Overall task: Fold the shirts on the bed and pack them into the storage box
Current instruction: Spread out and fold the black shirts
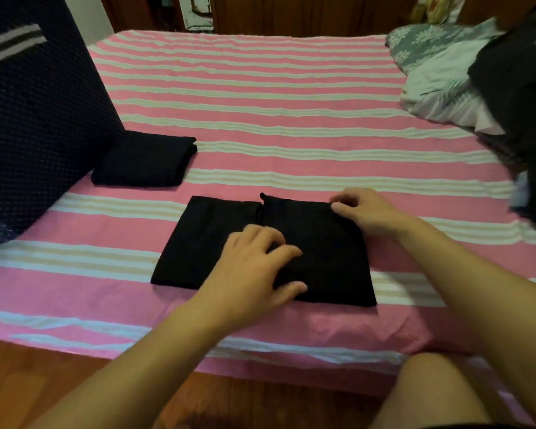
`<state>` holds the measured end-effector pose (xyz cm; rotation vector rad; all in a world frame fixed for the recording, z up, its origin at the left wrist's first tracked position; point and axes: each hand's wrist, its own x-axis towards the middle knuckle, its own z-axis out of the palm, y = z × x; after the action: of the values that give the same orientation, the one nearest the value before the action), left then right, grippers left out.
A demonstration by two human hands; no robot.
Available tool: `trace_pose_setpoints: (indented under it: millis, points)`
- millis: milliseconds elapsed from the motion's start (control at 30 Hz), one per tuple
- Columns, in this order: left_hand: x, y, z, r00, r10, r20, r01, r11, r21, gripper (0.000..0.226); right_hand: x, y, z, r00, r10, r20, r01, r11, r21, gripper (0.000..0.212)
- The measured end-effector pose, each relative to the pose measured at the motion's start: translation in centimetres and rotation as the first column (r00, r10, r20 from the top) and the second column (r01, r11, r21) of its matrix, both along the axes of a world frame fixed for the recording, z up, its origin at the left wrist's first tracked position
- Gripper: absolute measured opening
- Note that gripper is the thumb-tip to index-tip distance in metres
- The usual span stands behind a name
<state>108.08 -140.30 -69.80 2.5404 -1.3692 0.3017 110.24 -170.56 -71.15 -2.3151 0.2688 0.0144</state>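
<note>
Our left hand [254,261] lies spread, fingers pressing the middle of the black shirt [260,252] at lower centre, likely pinning the fold line. Our right hand [362,212] pinches its upper right corner, ready to bring that half over. A folded shirt [143,161] waits beside the dark storage box [34,119] at upper left on the bed [291,103].

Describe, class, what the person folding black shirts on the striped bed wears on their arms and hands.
Nothing is worn on either. The left hand and right hand are bare, with no gloves, rings, watch or bracelets visible. Both forearms are uncovered as far as the picture's lower edge, so no sleeve shows. The fingernails look short and unpainted.
</note>
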Motion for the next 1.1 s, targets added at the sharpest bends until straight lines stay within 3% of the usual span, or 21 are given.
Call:
trace_pose_setpoints:
  millis: [100,233,367,433,533,633,733,800,867,933,1000,1100]
  points:
    - [-2.5,-3.5,-1.4,0.973,-0.219,0.077,0.211,0.972,0.102,0.044,0.4,0.1,-0.4,0.999,0.047,0.023,-0.046,0.997,-0.056,0.015]
    - [-2.2,-5.7,-3.0,0.974,-0.207,0.093,0.210,0.977,-0.027,0.014,0.5,-0.7,-0.6,0.998,0.058,0.029,-0.056,0.996,-0.063,0.015]
    - [-4.3,-7.5,-2.4,0.992,-0.120,0.037,0.125,0.960,-0.249,0.016,-0.2,-2.1,-0.3,1.000,-0.016,-0.003,0.016,0.997,0.076,0.023]
    - [-4.9,-8.3,-2.7,0.996,-0.087,0.020,0.089,0.967,-0.240,0.016,-0.7,-3.0,-0.7,0.998,-0.028,-0.049,0.034,0.990,0.137,0.025]
    - [-5.1,-7.7,-3.2,0.997,-0.067,-0.034,0.063,0.990,-0.127,0.028,-0.9,-3.2,-0.3,0.997,0.072,-0.017,-0.073,0.997,-0.037,0.027]
    - [-4.9,-6.4,-2.5,0.988,0.114,-0.105,-0.120,0.991,-0.051,0.055,-0.4,-1.1,0.3,0.985,0.161,0.058,-0.145,0.964,-0.222,0.026]
    - [-3.9,-6.0,-1.5,0.817,0.481,-0.319,-0.491,0.869,0.053,0.054,0.9,1.6,0.2,0.995,0.092,0.045,-0.074,0.951,-0.299,0.043]
    - [-3.5,-5.8,-1.1,0.719,0.529,-0.451,-0.536,0.835,0.124,0.044,1.8,2.8,-0.2,0.994,0.111,0.017,-0.097,0.923,-0.372,0.037]
    - [-3.6,-5.4,-0.5,0.712,0.506,-0.487,-0.517,0.847,0.124,0.033,2.1,3.6,-0.2,0.988,0.155,0.029,-0.133,0.919,-0.371,0.032]
    - [-4.0,-5.0,-0.3,0.735,0.504,-0.453,-0.510,0.852,0.121,0.022,2.2,3.9,-0.2,0.983,0.177,0.054,-0.152,0.939,-0.310,0.029]
    - [-4.4,-4.6,-0.2,0.794,0.512,-0.328,-0.512,0.854,0.094,0.009,2.2,4.0,-0.2,0.981,0.188,0.052,-0.168,0.948,-0.269,0.027]
    - [-4.5,-4.6,-0.7,0.866,0.484,-0.127,-0.481,0.875,0.059,0.021,2.8,4.1,-0.4,0.985,0.168,0.027,-0.158,0.964,-0.216,0.025]
